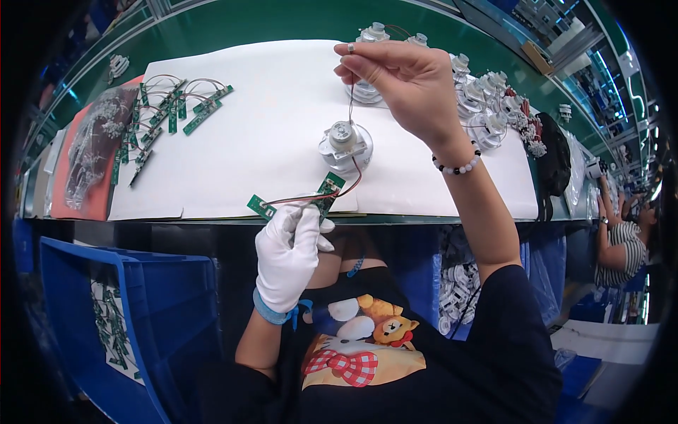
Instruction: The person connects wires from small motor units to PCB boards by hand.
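My left hand (292, 240), in a white glove, is closed on a small green circuit board (328, 192) at the table's front edge. Brown and red wires run from it to a second little board (261, 207) on the left and to a white round motor unit (344, 145). That unit stands on the white sheet, its grey cylinder uppermost. Above it, my bare right hand (402, 81) pinches a thin wire with a small white connector (350, 49) at its end. The wire hangs taut down to the unit.
Wired green boards (169, 106) lie at the left, beside a clear plastic bag (99, 148) on an orange sheet. More white motor units (487, 99) cluster at the right, near a black bag (553, 152). A blue bin (169, 272) stands below left; another person (621, 244) is at far right.
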Motion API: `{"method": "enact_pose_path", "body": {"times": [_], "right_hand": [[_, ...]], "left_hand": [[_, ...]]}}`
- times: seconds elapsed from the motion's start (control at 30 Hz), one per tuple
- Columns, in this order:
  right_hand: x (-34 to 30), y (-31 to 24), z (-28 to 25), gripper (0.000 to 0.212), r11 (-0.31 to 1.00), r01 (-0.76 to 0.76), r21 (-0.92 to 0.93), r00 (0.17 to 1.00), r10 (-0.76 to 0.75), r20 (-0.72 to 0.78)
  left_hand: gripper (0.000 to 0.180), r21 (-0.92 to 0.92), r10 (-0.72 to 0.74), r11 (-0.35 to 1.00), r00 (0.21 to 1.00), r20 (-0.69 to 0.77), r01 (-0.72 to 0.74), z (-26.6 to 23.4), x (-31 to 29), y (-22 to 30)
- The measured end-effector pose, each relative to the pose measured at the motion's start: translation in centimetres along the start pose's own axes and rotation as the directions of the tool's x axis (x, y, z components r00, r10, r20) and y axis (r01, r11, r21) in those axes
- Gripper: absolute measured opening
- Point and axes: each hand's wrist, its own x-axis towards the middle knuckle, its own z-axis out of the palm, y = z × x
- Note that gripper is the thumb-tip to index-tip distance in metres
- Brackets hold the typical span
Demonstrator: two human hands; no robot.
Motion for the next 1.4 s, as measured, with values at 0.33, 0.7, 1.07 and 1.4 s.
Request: {"method": "enact_pose_path", "body": {"times": [0.33,0.7,1.07,1.4], "right_hand": [[-1.9,-0.6,0.3,0.013,0.967,-0.174,-0.184,0.941,0.219,0.259],[-2.9,-1.0,0.5,0.004,0.819,0.299,-0.491,0.873,-0.026,0.488],[-3.3,-0.8,0.9,0.01,0.853,0.17,-0.493,0.841,0.135,0.524],[-3.0,-1.2,0.9,0.008,0.877,0.09,-0.472,0.811,0.211,0.546]], "left_hand": [[0.012,0.049,0.07,0.996,0.997,-0.016,-0.069,-0.2,1.0,0.5],[0.012,0.039,0.115,0.993,0.993,-0.026,-0.114,-0.1,1.8,0.4],[0.008,0.209,0.292,0.938,0.955,-0.047,-0.276,0.3,1.9,0.1],[0.009,0.478,0.545,0.733,0.838,0.014,-0.484,0.6,1.9,-0.4]]}}
